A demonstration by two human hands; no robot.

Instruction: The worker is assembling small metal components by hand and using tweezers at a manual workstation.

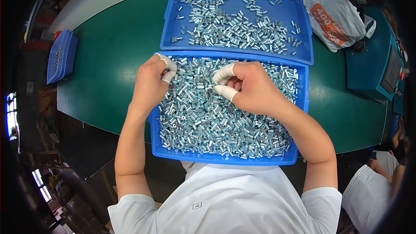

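Note:
The near blue tray (229,161) is filled with small silver metal sleeves (208,121), some showing a hole in the end. Over its upper left corner is my left hand (151,80), thumb and forefinger bent together in a pinch. White finger covers wrap the thumb and fingertips of both hands. My right hand (253,86) is above the upper middle of the same tray, its thumb and covered fingers curled toward each other just over the sleeves. Whatever lies between the fingertips of either hand is too small or hidden to make out.
Beyond it, a second blue tray (173,26) holds a looser spread of sleeves. Both trays rest on a green tabletop (112,60). A small blue basket (63,56) stands left, a white plastic bag (331,13) and a teal machine (375,67) right. Another person (368,190) sits at lower right.

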